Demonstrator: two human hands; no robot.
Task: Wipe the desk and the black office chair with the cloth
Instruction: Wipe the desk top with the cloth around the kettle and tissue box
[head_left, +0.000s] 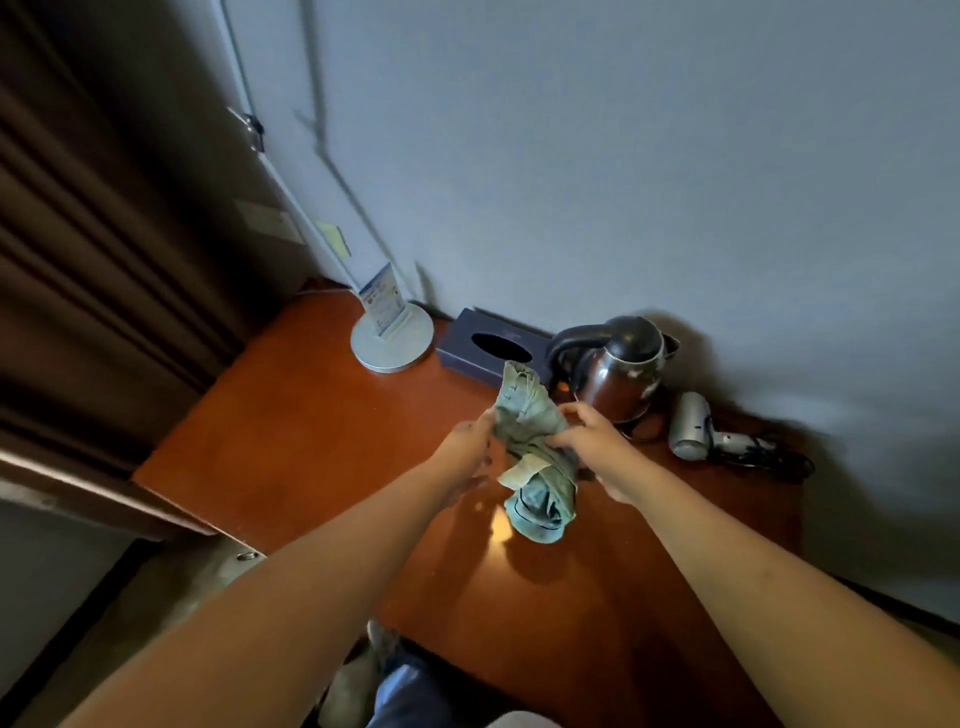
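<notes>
Both hands hold the cloth (535, 447) up above the desk (311, 447): the left hand (470, 447) grips its left edge, and the right hand (587, 436) pinches its right side. The bunched cloth hangs between them, its long axis running away from the person, its lower end just over the wood. The kettle (618, 364) stands just beyond the right hand. No chair is in view.

The table (311, 441) is showing glossy, smooth reddish wood; the cloth (530, 447) is looking rumpled and matt; the kettle (618, 379) is gleaming as polished metal.
</notes>
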